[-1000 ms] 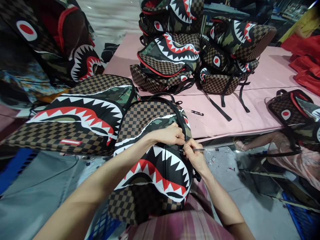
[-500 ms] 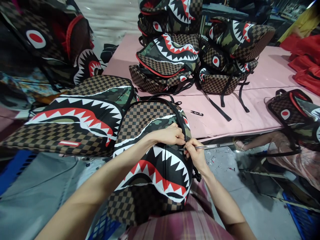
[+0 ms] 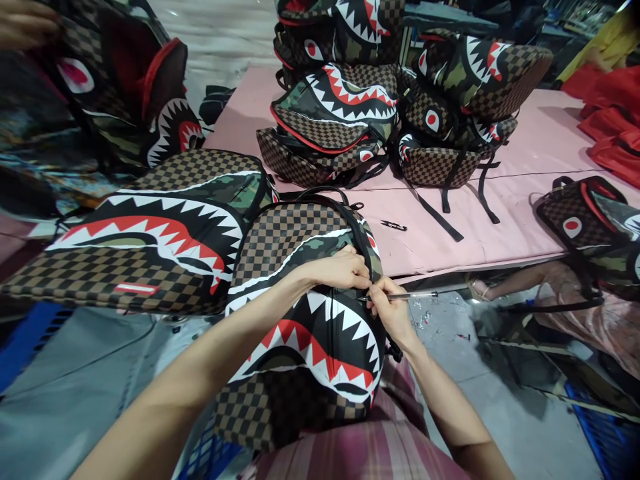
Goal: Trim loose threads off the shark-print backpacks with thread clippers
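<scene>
A checkered brown backpack with a printed shark mouth lies across my lap, leaning toward the pink table. My left hand is closed, its fingers pinching the backpack's edge near the zipper. Close beside it, my right hand is closed around a clear-barrelled pen. The pen's dark tip points left, at the fabric beside the left fingers. Whether the tip touches the fabric I cannot tell. Under the fingers, the pinched part of the edge is hidden.
Another shark-mouth backpack lies at left. Stacked backpacks stand on the pink table, with a small black tool in front. At upper left another person's hand is by a hanging backpack. A person's leg shows at right.
Another person's hand has come into view at upper left, and the backpack there has shifted slightly. My hands and the pen have barely moved.
</scene>
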The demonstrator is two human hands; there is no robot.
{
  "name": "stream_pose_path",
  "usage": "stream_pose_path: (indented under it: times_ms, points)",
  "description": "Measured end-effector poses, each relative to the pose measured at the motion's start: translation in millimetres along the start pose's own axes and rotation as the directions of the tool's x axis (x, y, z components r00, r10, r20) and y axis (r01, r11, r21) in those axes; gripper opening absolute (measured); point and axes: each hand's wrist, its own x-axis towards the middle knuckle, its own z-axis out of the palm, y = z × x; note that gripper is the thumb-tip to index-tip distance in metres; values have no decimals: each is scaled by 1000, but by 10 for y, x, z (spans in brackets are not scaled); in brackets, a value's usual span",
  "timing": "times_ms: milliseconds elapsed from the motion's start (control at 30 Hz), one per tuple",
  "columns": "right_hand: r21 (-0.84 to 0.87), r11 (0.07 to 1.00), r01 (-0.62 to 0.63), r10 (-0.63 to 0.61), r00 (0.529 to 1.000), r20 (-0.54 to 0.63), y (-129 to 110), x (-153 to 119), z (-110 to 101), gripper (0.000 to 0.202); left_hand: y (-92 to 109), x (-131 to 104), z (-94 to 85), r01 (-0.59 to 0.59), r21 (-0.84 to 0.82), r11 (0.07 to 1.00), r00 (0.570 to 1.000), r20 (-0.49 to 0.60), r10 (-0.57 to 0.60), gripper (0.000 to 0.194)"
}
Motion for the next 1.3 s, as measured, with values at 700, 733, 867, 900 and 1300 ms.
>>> stream_pose_path:
  times_ms: [700,733,867,900,1300]
  points:
    - [-24,997,76,-76,996,-42,-116,1151,-644,16,-1043,-1518,974,472,-589,656,49,-725,-687,46]
    - [-103,983,152,-147,988,53,-253,1407,-474,15,-1103,-1568,1119,426,-657,622,41,-673,-739,48]
    - [-686,639,347,-89,920,382,-589,2536,529,25,-1147,-1537,1329,306,-749,587,33,-608,-793,51]
    - [-783,483,392,1,894,449,-581,2796,803,29,-1131,-1512,1309,304,-752,585,25,-608,-794,51]
    - [-759,372,534,-18,822,570,20,3993,2147,46,-1113,-1486,1140,364,-836,411,41,-427,-903,41]
